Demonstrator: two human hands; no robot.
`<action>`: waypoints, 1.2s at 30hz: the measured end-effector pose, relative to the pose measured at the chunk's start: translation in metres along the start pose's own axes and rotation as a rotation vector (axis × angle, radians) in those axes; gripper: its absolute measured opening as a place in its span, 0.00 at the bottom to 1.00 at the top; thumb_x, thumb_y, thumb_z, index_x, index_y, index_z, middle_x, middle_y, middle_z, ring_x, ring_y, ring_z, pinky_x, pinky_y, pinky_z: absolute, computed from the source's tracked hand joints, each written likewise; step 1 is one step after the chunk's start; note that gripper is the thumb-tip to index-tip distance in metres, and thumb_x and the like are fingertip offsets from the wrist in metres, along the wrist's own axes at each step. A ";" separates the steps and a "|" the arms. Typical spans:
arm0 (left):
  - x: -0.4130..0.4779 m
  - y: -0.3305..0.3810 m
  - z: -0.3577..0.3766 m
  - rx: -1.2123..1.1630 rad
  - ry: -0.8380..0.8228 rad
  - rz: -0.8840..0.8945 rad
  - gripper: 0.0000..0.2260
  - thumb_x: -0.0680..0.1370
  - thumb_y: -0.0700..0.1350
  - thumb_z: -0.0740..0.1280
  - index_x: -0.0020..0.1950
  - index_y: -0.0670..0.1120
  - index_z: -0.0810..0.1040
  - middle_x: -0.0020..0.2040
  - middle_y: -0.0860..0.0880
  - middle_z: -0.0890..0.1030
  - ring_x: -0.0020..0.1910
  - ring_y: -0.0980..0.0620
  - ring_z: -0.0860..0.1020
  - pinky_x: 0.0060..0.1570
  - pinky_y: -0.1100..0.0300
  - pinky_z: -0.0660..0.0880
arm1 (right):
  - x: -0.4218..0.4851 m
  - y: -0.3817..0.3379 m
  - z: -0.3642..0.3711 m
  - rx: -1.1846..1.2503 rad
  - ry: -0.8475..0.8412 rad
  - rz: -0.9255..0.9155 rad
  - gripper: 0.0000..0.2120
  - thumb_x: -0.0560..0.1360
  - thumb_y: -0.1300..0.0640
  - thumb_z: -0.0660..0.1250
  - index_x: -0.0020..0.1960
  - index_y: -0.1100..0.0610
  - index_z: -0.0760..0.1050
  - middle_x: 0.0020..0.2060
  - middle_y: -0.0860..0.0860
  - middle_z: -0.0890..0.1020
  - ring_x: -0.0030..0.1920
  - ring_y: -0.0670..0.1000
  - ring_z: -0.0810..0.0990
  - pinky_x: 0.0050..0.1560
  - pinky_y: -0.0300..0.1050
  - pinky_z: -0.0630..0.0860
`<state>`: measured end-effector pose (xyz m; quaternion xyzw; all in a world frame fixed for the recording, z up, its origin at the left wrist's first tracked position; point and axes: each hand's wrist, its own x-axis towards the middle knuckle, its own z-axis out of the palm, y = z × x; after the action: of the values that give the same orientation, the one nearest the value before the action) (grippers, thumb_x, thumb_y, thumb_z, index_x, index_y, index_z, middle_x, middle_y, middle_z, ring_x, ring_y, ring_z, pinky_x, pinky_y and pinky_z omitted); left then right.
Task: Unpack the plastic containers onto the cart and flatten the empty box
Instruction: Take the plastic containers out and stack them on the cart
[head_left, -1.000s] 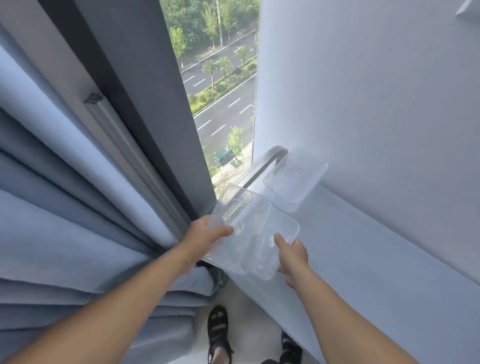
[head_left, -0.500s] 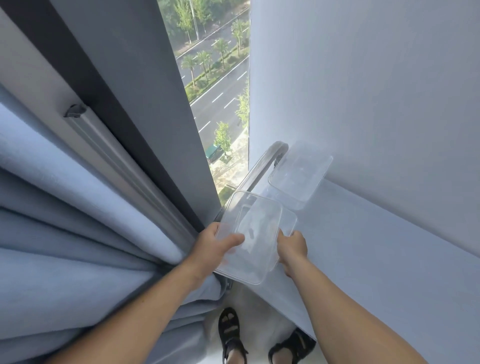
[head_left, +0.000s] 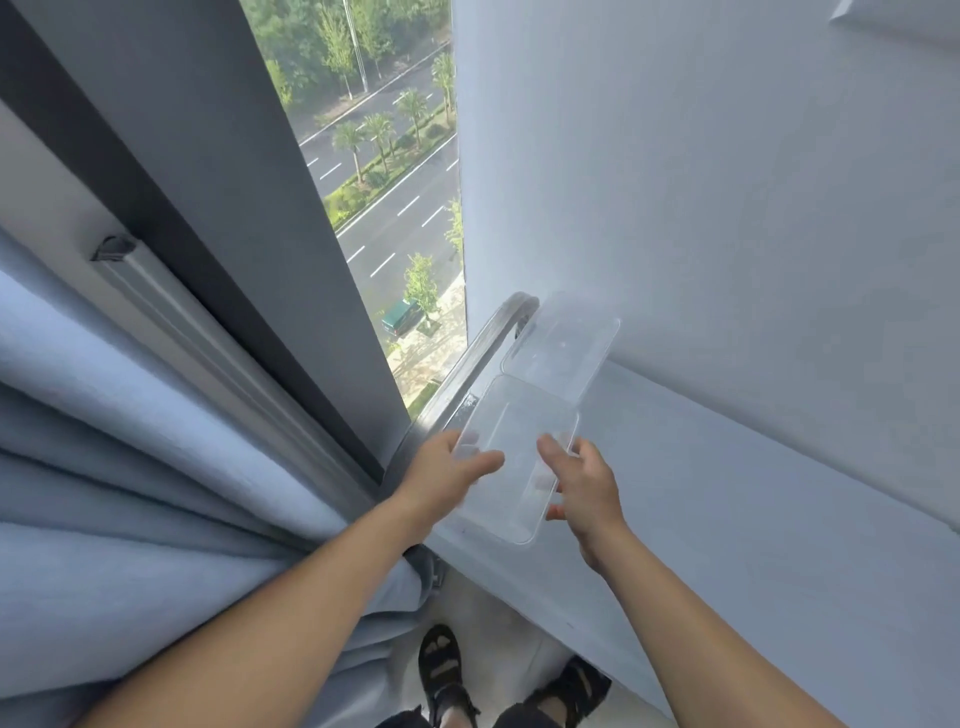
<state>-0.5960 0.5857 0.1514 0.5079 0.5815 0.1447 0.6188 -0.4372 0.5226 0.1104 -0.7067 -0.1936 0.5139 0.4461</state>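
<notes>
Pinching clear container (head_left: 511, 467) with left hand (head_left: 441, 473) and right hand (head_left: 584, 488) at cart (head_left: 727, 493) edge, risks slipping off floorward.

Bright daylight from window (head_left: 384, 218), soft shadows, wide-angle edge distortion

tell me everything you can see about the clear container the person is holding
The clear container is a shallow rectangular tub of transparent plastic with rounded corners and a rim, empty. It lies lengthwise away from the person, over the left edge of the pale cart top. The left hand grips its left side, thumb on top; the right hand pinches its right rim. Its far end meets a second clear tub.
</notes>
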 end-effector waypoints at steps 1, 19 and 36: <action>0.003 0.001 0.001 0.007 -0.013 0.004 0.07 0.77 0.46 0.72 0.45 0.56 0.75 0.44 0.55 0.79 0.44 0.53 0.80 0.43 0.58 0.75 | 0.002 0.001 0.000 -0.037 0.016 0.004 0.22 0.73 0.41 0.71 0.61 0.52 0.74 0.51 0.52 0.83 0.49 0.55 0.85 0.48 0.62 0.83; 0.027 -0.026 0.008 0.170 0.162 0.027 0.22 0.83 0.45 0.61 0.77 0.44 0.65 0.74 0.48 0.70 0.73 0.50 0.68 0.60 0.61 0.64 | 0.024 0.017 0.031 -0.291 0.201 0.091 0.31 0.72 0.38 0.67 0.68 0.55 0.68 0.60 0.53 0.78 0.57 0.57 0.79 0.58 0.58 0.78; 0.013 -0.017 0.010 0.984 0.213 0.432 0.24 0.81 0.46 0.62 0.77 0.44 0.64 0.75 0.49 0.67 0.73 0.49 0.64 0.70 0.56 0.63 | 0.016 0.012 0.025 -0.304 0.169 0.136 0.28 0.75 0.39 0.65 0.65 0.57 0.68 0.52 0.49 0.76 0.49 0.55 0.78 0.56 0.56 0.78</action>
<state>-0.5911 0.5834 0.1282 0.8278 0.5226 0.0299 0.2020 -0.4553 0.5385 0.0893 -0.8179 -0.1827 0.4468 0.3131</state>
